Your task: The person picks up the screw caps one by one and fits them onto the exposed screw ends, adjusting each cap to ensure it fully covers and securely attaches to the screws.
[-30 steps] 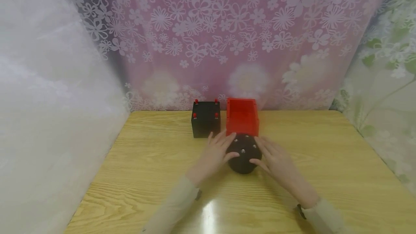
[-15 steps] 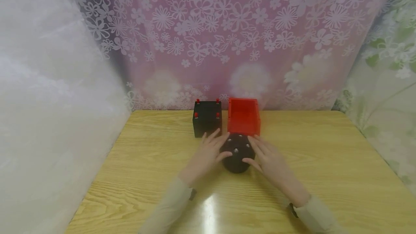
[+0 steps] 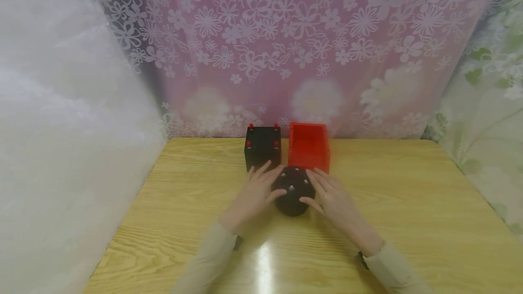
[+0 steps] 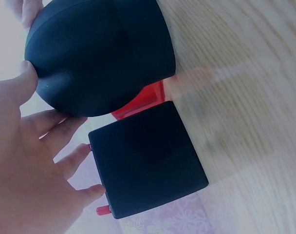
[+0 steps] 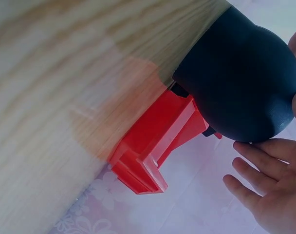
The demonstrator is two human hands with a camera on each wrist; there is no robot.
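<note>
A black rounded block [image 3: 292,202] with several silver studs on top stands at the middle of the wooden table, its wider base at the tabletop in both wrist views. From the left side my left hand [image 3: 251,195] touches it with thumb and nearest fingertips. On the opposite side my right hand [image 3: 337,201] does the same, other fingers spread out straight. Behind the left fingers sits a black square box [image 3: 263,138] with red-tipped posts; in the left wrist view two fingertips overlap the edge of this box [image 4: 148,161].
A red open bin [image 3: 309,149] stands right behind the rounded block, beside the black box. The table [image 3: 184,194] ends at a pink floral curtain [image 3: 245,35]. Pale sheets hang on both sides.
The rounded block and both hands have slid left along the table, now closer to the front of the black box. The box and red bin keep their places.
</note>
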